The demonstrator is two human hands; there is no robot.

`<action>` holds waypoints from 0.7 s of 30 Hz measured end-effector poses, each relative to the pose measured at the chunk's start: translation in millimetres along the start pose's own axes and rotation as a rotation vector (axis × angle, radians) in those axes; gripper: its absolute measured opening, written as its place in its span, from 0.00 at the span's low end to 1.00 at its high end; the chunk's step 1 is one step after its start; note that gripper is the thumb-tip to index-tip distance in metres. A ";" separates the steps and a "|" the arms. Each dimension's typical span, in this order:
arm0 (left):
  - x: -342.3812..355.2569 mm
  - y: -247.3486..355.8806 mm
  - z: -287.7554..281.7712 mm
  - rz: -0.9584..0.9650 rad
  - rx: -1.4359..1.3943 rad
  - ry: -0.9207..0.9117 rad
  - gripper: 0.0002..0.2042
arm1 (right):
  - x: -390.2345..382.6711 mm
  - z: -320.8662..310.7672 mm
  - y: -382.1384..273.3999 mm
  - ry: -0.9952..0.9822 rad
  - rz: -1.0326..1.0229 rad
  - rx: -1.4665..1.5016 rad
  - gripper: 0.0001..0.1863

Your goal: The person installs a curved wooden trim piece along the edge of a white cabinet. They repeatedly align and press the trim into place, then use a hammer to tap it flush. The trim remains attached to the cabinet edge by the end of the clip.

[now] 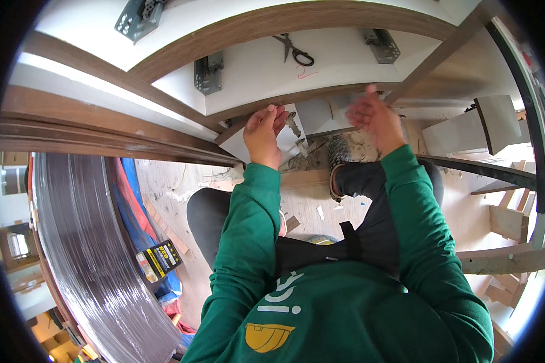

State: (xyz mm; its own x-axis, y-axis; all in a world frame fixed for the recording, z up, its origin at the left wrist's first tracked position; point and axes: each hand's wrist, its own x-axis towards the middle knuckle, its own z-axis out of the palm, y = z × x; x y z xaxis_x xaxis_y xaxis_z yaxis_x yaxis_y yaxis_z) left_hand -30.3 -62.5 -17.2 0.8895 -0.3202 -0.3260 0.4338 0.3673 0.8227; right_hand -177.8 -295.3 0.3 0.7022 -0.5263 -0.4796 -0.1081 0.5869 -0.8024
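Observation:
My left hand is raised under the front edge of a cabinet shelf. Its thumb and fingers are pinched together, and whatever lies between them is too small or hidden to make out. Just behind it is a white panel, with metal hinge-like fittings beside my fingers. To the right, my right hand is held up near the same wooden edge, fingers apart and slightly blurred, with nothing visible in it. Black-handled scissors lie on the white shelf beyond both hands.
Grey metal brackets are fixed inside the cabinet, another at its right. Plastic-wrapped panels stand on the left, with a yellow-black box beside them. A white drawer-like piece and wood offcuts are at the right.

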 end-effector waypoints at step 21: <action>4.9 -28.6 22.6 0.011 0.079 -0.131 0.15 | -13.0 58.3 54.0 -0.264 -0.559 -0.598 0.23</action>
State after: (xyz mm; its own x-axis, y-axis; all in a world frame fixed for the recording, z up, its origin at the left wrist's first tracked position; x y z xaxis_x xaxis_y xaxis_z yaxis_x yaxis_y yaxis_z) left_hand -41.6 -94.3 -31.7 0.8656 -0.4294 -0.2575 0.4068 0.3033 0.8617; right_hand -151.7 -220.9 -16.1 0.8956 -0.4375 0.0804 0.0017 -0.1774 -0.9841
